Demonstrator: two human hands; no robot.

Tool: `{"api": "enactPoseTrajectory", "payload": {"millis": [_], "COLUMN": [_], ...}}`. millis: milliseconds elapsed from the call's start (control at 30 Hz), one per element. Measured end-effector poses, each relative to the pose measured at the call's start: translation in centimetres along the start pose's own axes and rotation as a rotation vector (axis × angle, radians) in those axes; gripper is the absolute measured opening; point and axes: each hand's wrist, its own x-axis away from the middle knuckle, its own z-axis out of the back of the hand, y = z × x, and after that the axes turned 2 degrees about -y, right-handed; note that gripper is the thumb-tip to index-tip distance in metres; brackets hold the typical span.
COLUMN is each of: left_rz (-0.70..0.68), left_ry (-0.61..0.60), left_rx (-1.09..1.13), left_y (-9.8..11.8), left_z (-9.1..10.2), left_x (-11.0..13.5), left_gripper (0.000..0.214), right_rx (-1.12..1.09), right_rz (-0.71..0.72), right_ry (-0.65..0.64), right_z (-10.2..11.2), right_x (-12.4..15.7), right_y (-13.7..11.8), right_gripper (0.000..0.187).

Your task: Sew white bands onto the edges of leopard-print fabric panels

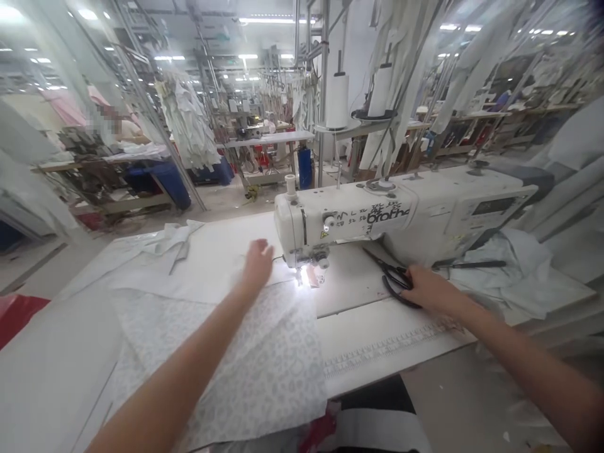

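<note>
A white sewing machine (401, 214) stands on a white table (377, 340), its lamp lit at the needle. A pale patterned fabric (255, 358) lies spread in front of it, reaching the presser foot. My left hand (257, 264) rests on the fabric's far edge just left of the needle, fingers loosely together and stretched forward. My right hand (429, 289) lies on the table to the right of the needle, its fingers closed on the handles of black scissors (391, 277), whose blades point toward the machine.
White cloth pieces (174, 239) lie at the table's far left, and a white cloth heap (519, 270) sits right of the machine. Thread cones (337, 100) stand behind it. Racks of hanging white fabric and other workstations fill the hall; a person sits far left.
</note>
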Motion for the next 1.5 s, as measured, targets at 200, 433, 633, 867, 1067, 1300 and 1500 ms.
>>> {"api": "enactPoseTrajectory", "payload": {"millis": [200, 433, 633, 867, 1067, 1300, 1500], "left_rz": [-0.051, 0.026, 0.223, 0.303, 0.304, 0.395, 0.290], "left_ry": [-0.117, -0.460, -0.743, -0.778, -0.805, -0.842, -0.896], "left_rx": [-0.122, -0.023, 0.183, 0.693, 0.745, 0.737, 0.580], "left_y": [-0.3, 1.0, 2.7, 4.7, 5.2, 5.3, 6.0], "left_z": [-1.0, 2.9, 4.7, 5.4, 4.9, 4.2, 4.3], "left_x": [5.2, 13.7, 15.6, 18.8, 20.3, 21.3, 21.5], "left_gripper": [0.010, 0.025, 0.032, 0.033, 0.032, 0.031, 0.027], "right_rx": [-0.132, -0.776, -0.832, -0.802, -0.757, -0.679, -0.646], "right_rz": [0.151, 0.159, 0.093, 0.115, 0.161, 0.059, 0.051], "right_ry": [-0.185, -0.365, -0.340, -0.341, -0.337, -0.461, -0.390], "right_z": [1.1, -2.8, -6.0, -4.7, -4.2, -5.1, -5.4], "right_x": [6.9, 19.0, 20.5, 19.9, 19.4, 20.9, 21.3], "right_y": [-3.0, -9.8, -12.0, -14.0, -14.9, -14.3, -13.8], "right_gripper": [0.008, 0.009, 0.032, 0.030, 0.027, 0.020, 0.027]}}
